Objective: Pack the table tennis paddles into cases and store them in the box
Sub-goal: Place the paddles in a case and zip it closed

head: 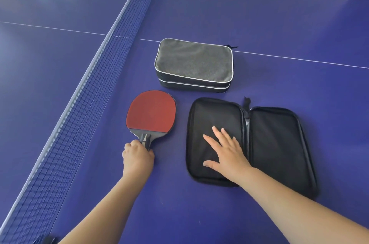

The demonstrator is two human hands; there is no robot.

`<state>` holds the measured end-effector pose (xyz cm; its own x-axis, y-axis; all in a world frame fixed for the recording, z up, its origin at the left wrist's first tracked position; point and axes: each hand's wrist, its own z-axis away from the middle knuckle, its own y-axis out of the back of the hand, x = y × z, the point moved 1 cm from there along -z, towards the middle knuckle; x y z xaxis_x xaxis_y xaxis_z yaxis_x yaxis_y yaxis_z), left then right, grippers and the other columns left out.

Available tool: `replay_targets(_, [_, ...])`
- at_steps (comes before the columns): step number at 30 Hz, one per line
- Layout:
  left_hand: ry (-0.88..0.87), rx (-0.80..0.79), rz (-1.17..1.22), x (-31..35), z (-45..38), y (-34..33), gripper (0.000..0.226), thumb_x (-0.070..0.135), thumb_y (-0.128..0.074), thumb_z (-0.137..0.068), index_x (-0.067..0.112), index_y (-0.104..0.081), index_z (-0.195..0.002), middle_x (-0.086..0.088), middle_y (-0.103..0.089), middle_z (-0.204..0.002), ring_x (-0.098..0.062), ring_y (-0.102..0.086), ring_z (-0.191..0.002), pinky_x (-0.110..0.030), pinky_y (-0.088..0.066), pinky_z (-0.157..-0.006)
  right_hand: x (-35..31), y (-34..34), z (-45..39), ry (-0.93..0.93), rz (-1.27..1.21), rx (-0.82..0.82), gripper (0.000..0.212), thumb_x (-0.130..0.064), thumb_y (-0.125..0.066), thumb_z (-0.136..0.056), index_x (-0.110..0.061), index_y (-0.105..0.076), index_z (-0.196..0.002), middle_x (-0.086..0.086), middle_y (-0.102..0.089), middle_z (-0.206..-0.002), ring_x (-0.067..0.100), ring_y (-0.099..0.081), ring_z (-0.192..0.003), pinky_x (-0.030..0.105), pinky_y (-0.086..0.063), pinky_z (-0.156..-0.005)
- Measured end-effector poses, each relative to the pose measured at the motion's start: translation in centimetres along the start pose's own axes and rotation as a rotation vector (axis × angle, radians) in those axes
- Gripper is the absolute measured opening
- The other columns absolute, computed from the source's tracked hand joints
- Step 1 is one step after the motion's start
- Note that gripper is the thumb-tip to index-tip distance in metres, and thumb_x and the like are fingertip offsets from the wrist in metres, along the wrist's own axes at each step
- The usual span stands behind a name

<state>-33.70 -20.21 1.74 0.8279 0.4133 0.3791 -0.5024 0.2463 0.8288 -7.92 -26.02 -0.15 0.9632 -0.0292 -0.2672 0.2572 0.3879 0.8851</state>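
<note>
A paddle (151, 111) with red rubber lies flat on the blue table tennis table, blade pointing away from me. My left hand (137, 156) is closed around its dark handle. To the right, a black zip case (279, 143) lies unzipped and spread flat, nothing inside. My right hand (226, 150) rests palm-down with fingers spread on the case's left half. Behind both sits a grey-topped, black-sided zipped box (193, 64), shut.
The blue net (95, 84) runs diagonally along the left, close to the paddle. The table (279, 24) stretches away behind the box, crossed by a white centre line. Pale floor shows at the top right.
</note>
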Motion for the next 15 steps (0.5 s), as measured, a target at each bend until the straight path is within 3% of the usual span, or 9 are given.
replay_targets(7, [-0.029,0.021,0.04,-0.1,-0.2,0.5,0.019,0.016,-0.058,-0.091,0.001,-0.049,-0.095,-0.012,-0.04,-0.093,-0.038,-0.047,-0.097,-0.042,-0.039,-0.082,-0.4,1.0,0.4,-0.002,-0.111,0.012,0.077,-0.054,-0.053,-0.092,-0.035,-0.011,-0.154,-0.005,0.011,-0.162,0.018,0.013,-0.149,0.042,-0.003,-0.121])
replay_targets(10, [-0.017,0.031,0.072,0.4,0.2,0.6,0.017,0.015,-0.058,-0.089,0.002,-0.047,-0.089,-0.013,-0.043,-0.09,-0.034,-0.045,-0.088,-0.042,-0.043,-0.08,0.2,1.9,1.4,-0.022,-0.227,0.122,0.07,-0.048,-0.055,-0.093,-0.033,-0.021,-0.152,-0.005,-0.003,-0.163,0.015,0.003,-0.15,0.038,-0.01,-0.121])
replay_targets(15, [0.002,0.072,0.141,1.5,2.1,0.1,0.018,0.015,-0.057,-0.089,0.001,-0.047,-0.088,-0.01,-0.042,-0.089,-0.037,-0.05,-0.088,-0.045,-0.048,-0.076,3.8,3.0,3.6,-0.136,-0.368,0.293,0.055,-0.034,-0.06,-0.094,-0.027,-0.041,-0.145,-0.005,-0.02,-0.158,0.014,-0.017,-0.146,0.034,-0.024,-0.117])
